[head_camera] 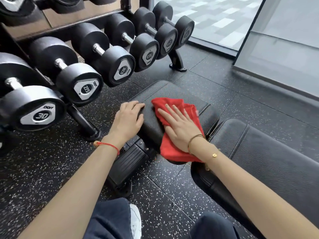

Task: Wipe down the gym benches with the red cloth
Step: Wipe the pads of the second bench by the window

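- Wiping is under way: right hand (179, 128) presses crumpled red cloth (174, 147), fingers flat, onto black padded bench seat (174, 91) near its left edge.
- Left hand (128, 118) rests on that edge, fingers bent over it.
- Black padded backrest (269, 152) probably remains.

A dumbbell rack (82, 120) is standing along the left side of the speckled rubber floor (172, 195), its feet resting on the mats. Black dumbbells are lying in a row on its lower tier: one marked 30 (31, 107) nearest the left edge, then one marked 27.5 (77, 81), one marked 32.5 (117, 66), and three more (146, 49) running toward the far end. More dumbbells are sitting on the tier above (17, 7). A glass wall (215, 19) is running along the far edge of the floor, meeting a grey panel (284, 57) at the right.
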A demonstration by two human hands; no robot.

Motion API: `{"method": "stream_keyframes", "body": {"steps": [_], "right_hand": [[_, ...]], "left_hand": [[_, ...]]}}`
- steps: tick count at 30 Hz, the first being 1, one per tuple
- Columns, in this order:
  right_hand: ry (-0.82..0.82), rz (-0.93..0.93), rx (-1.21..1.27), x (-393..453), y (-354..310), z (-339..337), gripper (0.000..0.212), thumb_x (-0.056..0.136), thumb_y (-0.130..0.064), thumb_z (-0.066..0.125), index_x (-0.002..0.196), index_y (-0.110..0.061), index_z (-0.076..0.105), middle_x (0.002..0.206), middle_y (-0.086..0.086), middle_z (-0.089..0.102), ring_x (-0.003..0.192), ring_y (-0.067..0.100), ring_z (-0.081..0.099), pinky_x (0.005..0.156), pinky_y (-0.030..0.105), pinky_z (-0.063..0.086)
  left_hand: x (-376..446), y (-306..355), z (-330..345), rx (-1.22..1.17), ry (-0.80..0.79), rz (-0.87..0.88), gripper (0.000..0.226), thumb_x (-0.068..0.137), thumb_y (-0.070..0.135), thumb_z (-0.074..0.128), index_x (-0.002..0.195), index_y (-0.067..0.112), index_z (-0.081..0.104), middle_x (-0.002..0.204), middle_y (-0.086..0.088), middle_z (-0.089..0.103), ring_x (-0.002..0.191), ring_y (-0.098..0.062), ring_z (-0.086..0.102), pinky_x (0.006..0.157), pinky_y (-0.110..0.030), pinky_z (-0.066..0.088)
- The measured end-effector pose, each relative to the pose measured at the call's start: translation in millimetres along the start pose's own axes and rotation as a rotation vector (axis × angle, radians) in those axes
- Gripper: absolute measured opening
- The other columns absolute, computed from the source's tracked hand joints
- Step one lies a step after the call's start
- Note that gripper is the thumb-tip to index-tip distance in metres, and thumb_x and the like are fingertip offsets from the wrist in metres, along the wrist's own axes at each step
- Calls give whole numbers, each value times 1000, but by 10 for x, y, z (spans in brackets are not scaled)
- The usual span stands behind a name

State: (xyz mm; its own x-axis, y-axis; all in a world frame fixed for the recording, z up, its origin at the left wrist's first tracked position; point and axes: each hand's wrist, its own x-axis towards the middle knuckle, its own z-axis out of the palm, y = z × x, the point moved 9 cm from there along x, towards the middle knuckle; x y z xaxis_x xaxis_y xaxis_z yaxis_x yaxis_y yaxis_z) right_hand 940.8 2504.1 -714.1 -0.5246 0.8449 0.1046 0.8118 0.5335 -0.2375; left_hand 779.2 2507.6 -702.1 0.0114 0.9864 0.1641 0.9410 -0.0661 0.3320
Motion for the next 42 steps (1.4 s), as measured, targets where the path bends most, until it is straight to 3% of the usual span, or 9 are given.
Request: {"method": "stream_keyframes", "body": {"steps": [5, 8, 15, 21, 26, 30, 38, 42], "right_hand": [[-5, 207, -4, 468, 547, -93, 57, 98, -31, 34, 152, -31, 15, 162, -1, 4, 149, 21, 1, 120, 40, -5], [-14, 223, 3, 844, 471, -45, 57, 98, -31, 32, 152, -30, 16, 162, 1, 4, 149, 23, 1, 120, 42, -5], [-46, -3, 8, 995, -288, 138, 58, 97, -31, 36, 152, -30, 17, 162, 1, 5, 149, 23, 0, 120, 43, -4], [-55, -150, 3, 385, -303, 95, 59, 98, -32, 38, 152, -32, 14, 161, -4, 6, 149, 18, 1, 121, 41, -2], [-30, 71, 12, 615, 272, -29, 58, 98, -32, 37, 152, -34, 15, 161, -4, 5, 149, 18, 0, 120, 39, -4], [-32, 197, -3, 1090, 316, 3, 57, 98, -30, 33, 152, -30, 15, 162, 2, 3, 149, 23, 0, 120, 45, -5], [-48, -61, -10, 565, -378, 152, 62, 96, -31, 37, 152, -31, 13, 162, -2, 4, 149, 21, 0, 120, 43, -3], [-37, -71, -39, 77, -173, 83, 63, 96, -33, 37, 152, -35, 9, 161, -7, 2, 149, 18, -1, 120, 39, -4]], "left_hand": [[-43, -40, 8, 5, -47, 41, 47, 98, 25, 50, 144, 16, 45, 149, -6, 42, 137, -27, 33, 114, -47, 32], [-49, -67, -9, 41, -59, 29, 50, 98, 29, 50, 145, 15, 43, 150, -6, 41, 138, -26, 32, 114, -46, 32], [-9, -82, -33, 84, -46, -40, 56, 99, 31, 48, 148, 8, 35, 153, -7, 36, 141, -25, 30, 113, -42, 32], [-13, -121, -16, 92, -58, -14, 55, 100, 31, 46, 148, 6, 36, 154, -8, 34, 142, -26, 29, 117, -40, 26], [-53, -159, 45, 125, -126, -2, 59, 103, 34, 38, 154, 10, 22, 161, -6, 21, 149, -23, 16, 120, -44, 19], [-70, -175, 77, 104, -169, -51, 59, 104, 34, 34, 156, 14, 15, 164, 0, 13, 151, -21, 9, 122, -47, 15], [-19, -123, 24, 122, -107, -62, 56, 101, 30, 42, 151, 9, 28, 160, -7, 26, 148, -24, 18, 121, -47, 17], [-58, -95, 75, 117, -123, -73, 59, 102, 31, 39, 153, 7, 21, 162, -8, 20, 150, -23, 14, 122, -48, 15]]}}
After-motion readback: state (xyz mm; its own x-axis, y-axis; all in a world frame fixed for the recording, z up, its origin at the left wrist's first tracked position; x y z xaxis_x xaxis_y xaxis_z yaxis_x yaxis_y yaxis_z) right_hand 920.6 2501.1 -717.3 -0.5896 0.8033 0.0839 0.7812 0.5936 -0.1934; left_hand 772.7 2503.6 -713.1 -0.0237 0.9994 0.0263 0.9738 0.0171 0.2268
